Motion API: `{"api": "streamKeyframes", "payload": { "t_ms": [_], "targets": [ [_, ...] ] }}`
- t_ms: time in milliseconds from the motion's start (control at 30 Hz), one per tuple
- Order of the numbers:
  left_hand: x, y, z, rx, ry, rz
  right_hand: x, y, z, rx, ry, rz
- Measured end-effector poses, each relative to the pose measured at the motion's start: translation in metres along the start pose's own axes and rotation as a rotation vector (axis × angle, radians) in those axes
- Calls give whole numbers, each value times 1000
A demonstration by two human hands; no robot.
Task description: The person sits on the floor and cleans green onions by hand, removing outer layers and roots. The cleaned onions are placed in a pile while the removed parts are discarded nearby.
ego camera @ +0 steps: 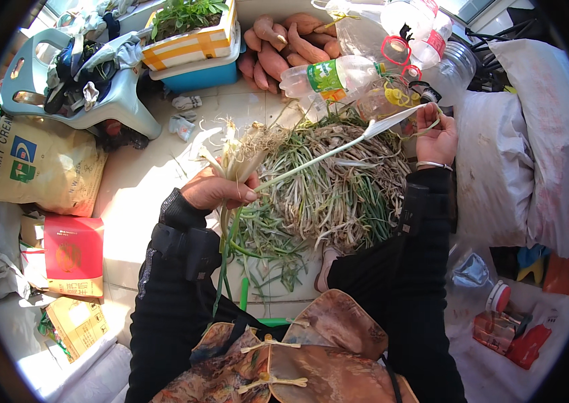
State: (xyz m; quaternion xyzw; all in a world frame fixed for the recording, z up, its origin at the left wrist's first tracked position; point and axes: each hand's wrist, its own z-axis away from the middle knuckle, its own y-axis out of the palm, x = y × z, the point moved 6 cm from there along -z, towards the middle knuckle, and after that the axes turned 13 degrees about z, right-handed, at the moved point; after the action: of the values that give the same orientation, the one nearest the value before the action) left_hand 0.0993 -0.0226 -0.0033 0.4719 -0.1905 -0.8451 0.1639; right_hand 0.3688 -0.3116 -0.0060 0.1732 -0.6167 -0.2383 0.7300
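Note:
My left hand (221,190) is closed around a bunch of green onions (238,156), their roots up and green leaves hanging below the fist. From that hand a long pale strip of onion leaf (319,160) stretches up to the right, widening into a whitish, translucent end. My right hand (435,132), palm up with a bangle at the wrist, pinches this far end between its fingers. Under the strip lies a big heap of green onions (334,201) with dry outer leaves. Loose green leaf pieces (274,242) are scattered on the floor at its left front edge.
Sweet potatoes (271,58) and plastic bottles (332,75) lie behind the heap. White sacks (496,166) stand at the right. At the left are a plastic chair (135,108) with shoes, a paper sack (47,166) and a red box (73,252). A planter box (191,48) stands at the back.

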Motion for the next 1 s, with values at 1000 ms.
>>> {"api": "streamKeyframes", "payload": {
  "t_ms": [1000],
  "targets": [
    [-15,2,-3,41,102,-50,-107,114,184,1327,-526,1320]
  ]
}}
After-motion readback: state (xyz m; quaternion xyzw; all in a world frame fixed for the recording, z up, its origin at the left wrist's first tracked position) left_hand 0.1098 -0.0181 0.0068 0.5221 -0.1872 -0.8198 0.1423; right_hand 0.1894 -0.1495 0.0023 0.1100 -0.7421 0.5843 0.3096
